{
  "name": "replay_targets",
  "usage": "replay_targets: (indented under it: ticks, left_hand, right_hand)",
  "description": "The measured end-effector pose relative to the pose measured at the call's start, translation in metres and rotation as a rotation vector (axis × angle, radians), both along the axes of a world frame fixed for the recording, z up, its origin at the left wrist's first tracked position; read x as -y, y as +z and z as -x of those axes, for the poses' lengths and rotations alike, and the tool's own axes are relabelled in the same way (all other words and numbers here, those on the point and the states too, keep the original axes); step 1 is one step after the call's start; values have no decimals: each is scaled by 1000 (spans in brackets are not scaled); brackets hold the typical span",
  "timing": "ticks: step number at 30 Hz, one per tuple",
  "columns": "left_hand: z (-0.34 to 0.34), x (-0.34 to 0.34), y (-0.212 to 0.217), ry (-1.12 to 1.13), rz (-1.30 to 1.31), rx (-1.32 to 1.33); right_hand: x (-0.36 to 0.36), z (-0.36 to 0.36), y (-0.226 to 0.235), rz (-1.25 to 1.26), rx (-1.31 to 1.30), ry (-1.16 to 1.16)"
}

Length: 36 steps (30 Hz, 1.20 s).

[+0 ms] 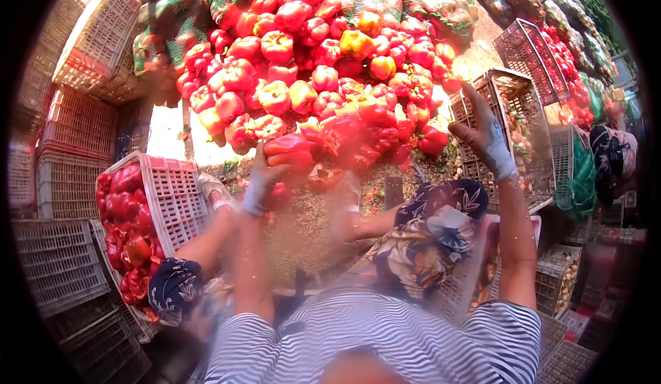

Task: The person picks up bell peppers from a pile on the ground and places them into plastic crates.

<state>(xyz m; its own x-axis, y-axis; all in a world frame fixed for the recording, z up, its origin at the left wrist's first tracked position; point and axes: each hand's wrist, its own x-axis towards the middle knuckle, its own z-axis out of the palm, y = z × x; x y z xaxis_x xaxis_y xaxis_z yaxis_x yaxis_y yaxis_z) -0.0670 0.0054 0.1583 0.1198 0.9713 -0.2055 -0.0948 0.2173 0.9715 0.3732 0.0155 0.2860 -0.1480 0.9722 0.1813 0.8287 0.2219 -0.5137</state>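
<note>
In front of me lies a big heap of red bell peppers [275,47], a few of them partly yellow. My left hand [259,181], in a pale glove or wrap that leaves the fingers bare, is closed on a red bell pepper [289,151] at the heap's near edge. Out to the right, my right hand [487,140] is raised with thumb and fingers apart and nothing in it. It wears a similar covering and is beside a dark plastic crate [492,88] with pale scraps inside. A blur softens the middle of the view.
By my left leg leans a pinkish-white crate [180,195] full of red peppers [131,212]. Stacked crates [76,126] line the left side. Full mesh sacks [441,2] stand behind the heap. Another crate [475,274] is by my right knee; a person [613,153] is at far right.
</note>
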Motion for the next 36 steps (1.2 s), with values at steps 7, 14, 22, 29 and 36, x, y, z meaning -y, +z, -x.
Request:
replay_targets:
  ticks: [7, 14, 22, 29, 36]
  left_hand:
    - [-44, 48, 55, -197, -67, 107]
    - [-54, 73, 23, 84, -101, 222]
    - [-50, 86, 38, 98, -296, 129]
    - [-42, 93, 43, 91, -271, -77]
    - [-44, 100, 85, 54, -571, -541]
  right_hand:
    - [10, 180, -36, 545, -507, 502]
    - [52, 219, -62, 200, -648, 232]
    - [71, 235, -62, 234, -1015, 108]
    - [71, 234, -64, 448, -1153, 263]
    - [73, 230, -41, 390, -920, 346]
